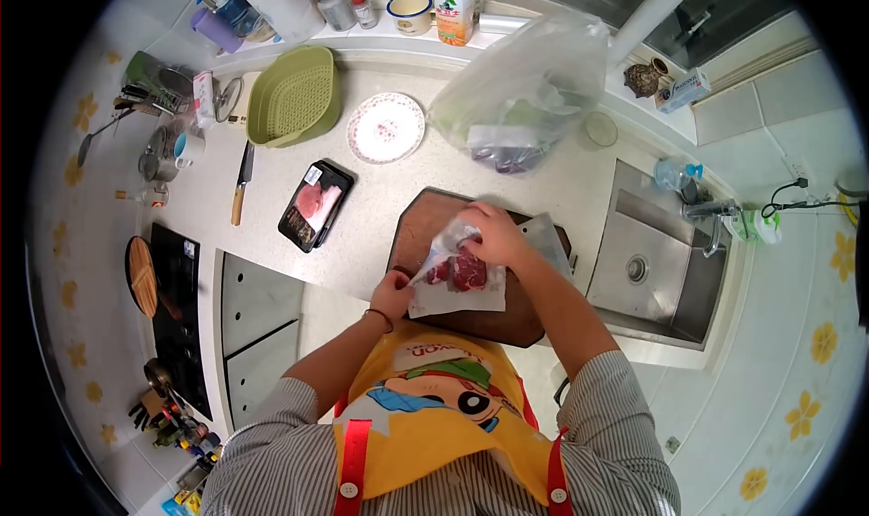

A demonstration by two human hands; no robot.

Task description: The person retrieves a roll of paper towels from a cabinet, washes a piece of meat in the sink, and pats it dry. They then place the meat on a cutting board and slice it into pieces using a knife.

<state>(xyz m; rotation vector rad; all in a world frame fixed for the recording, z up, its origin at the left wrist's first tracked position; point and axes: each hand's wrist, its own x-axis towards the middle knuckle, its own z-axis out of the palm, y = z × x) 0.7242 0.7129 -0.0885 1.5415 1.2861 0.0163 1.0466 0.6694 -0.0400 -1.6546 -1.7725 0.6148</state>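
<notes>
Pieces of raw red meat [469,272] lie on a sheet of white paper [484,301], which rests on a dark brown cutting board [421,210]. My left hand [392,296] is closed on the paper's left edge, pulling a fold of it upward. At the upper end of the meat, my right hand [493,233] is closed on the raised paper, with the thumb beside the meat. Part of the paper and the meat's top end are hidden by the fingers. A greyish flat sheet or blade [548,242] sticks out beyond my right forearm.
Left of the board lie a packaged meat tray [315,205] and a knife [241,190]. Behind stand a green basket [294,97], a patterned plate [386,128] and a bulging plastic bag [534,81]. A sink [634,285] is at right, a black stove [178,308] at left.
</notes>
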